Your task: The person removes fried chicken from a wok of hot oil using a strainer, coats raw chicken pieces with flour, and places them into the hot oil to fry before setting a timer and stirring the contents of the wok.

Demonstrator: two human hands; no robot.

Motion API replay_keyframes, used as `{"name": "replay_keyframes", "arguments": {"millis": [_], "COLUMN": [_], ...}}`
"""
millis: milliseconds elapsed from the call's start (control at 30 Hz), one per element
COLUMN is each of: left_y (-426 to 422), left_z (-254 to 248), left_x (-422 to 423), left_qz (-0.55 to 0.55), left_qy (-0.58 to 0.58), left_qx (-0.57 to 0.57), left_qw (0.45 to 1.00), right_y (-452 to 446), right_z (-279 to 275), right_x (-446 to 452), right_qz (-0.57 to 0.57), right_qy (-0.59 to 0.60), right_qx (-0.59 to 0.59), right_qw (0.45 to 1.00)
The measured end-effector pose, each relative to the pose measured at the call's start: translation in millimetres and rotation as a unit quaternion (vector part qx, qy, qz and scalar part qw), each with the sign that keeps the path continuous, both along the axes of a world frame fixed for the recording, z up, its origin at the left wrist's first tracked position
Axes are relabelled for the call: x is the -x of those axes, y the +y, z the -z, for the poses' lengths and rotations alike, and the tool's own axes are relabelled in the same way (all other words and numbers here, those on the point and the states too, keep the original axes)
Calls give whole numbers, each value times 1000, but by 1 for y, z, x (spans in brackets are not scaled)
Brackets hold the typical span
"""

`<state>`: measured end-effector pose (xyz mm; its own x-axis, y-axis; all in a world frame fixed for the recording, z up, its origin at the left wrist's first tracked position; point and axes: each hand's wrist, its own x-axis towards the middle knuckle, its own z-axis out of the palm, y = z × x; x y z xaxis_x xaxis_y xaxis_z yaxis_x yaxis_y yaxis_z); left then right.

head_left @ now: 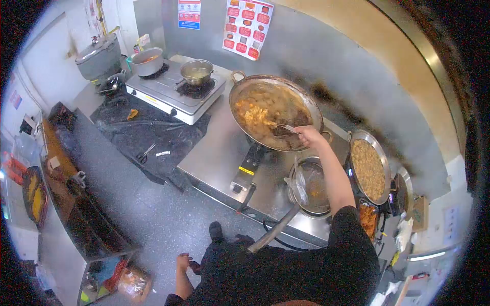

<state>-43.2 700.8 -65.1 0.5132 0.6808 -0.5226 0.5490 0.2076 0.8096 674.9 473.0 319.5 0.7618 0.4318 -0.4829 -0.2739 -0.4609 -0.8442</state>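
Over the right side of a large wok [236, 102], my right hand [310, 136] is closed around the handle of metal tongs [288, 128]. The far end of the tongs reaches into the wok, beside a clump of golden fried pieces [256, 116] in brown, bubbling oil. Low beside my body hangs my left hand [183, 261], away from the counter. Its fingers are small and blurred, so their grip is unclear. Below my right forearm sits a round strainer [312, 191] over a pot, its long handle [275, 228] pointing toward me.
A two-burner stove [176, 94] carries a saucepan [147, 62] and a small metal pot [196, 72]. Scissors [145, 153] lie on black plastic at the left. To the right are a pan of light brown food [368, 166] and a tray of orange food [367, 220].
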Motion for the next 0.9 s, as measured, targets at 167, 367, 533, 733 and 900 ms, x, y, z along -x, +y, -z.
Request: {"name": "replay_keyframes", "arguments": {"millis": [167, 367, 533, 733, 900], "left_y": [6, -3, -2, 15, 11], "left_z": [48, 10, 41, 62, 19], "left_x": [27, 22, 18, 5, -3], "left_qz": [53, 487, 498, 390, 274], "left_qy": [108, 197, 133, 142, 68], "left_qx": [103, -194, -221, -212, -181], "left_qw": [987, 828, 828, 885, 942], "right_y": [6, 1, 14, -8, -32], "right_z": [-11, -23, -81, -99, -64], "right_x": [10, -23, 27, 6, -41], "right_qz": [-28, -185, -164, -109, -58], "right_qy": [-116, -596, -598, -641, -622], "right_qx": [56, 241, 392, 400, 402], "right_qw": [991, 743, 680, 646, 670]}}
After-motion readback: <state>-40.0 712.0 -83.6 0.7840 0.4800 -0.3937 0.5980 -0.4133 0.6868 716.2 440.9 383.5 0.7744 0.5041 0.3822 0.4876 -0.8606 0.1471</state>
